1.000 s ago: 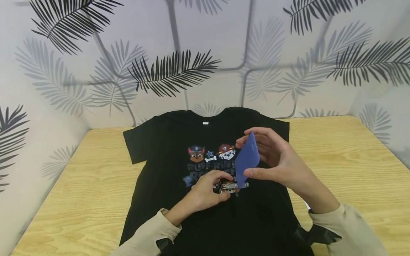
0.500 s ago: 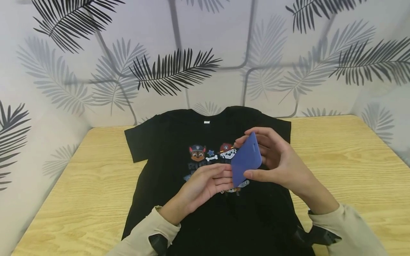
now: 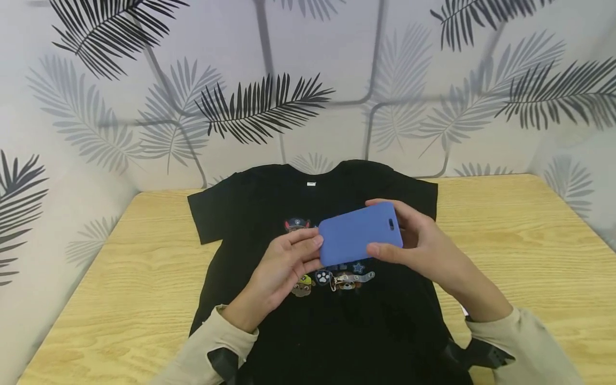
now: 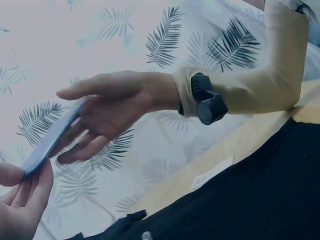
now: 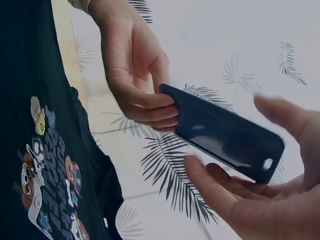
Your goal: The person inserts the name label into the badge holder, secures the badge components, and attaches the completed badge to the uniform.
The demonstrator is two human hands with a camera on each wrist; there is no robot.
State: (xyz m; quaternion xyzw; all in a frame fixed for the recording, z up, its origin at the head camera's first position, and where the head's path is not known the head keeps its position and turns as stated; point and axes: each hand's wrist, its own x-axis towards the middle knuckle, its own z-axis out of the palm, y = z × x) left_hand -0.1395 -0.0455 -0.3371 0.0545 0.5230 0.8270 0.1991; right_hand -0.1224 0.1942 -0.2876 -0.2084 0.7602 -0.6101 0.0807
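Observation:
A blue badge holder (image 3: 358, 235) with a slot at one end is held above the black T-shirt (image 3: 361, 331). My left hand (image 3: 284, 267) pinches its left end between thumb and fingers. At the slotted end, my right hand (image 3: 433, 251) has its thumb and fingers spread around the holder. In the right wrist view, the right thumb stands clear of the badge holder (image 5: 225, 137), and a shiny window shows on that side. A clear strap clip (image 3: 361, 277) with a metal end lies on the shirt's cartoon print, below the holder.
The T-shirt lies spread on a wooden table (image 3: 120, 278), collar toward the back. A white paper label (image 4: 212, 174) lies by the shirt's right side. A leaf-patterned curtain (image 3: 313, 53) hangs behind the table.
My left hand has moved up from the strap clip on the shirt to the holder's left end and now pinches it. The holder has turned from edge-on to flat toward the head camera.

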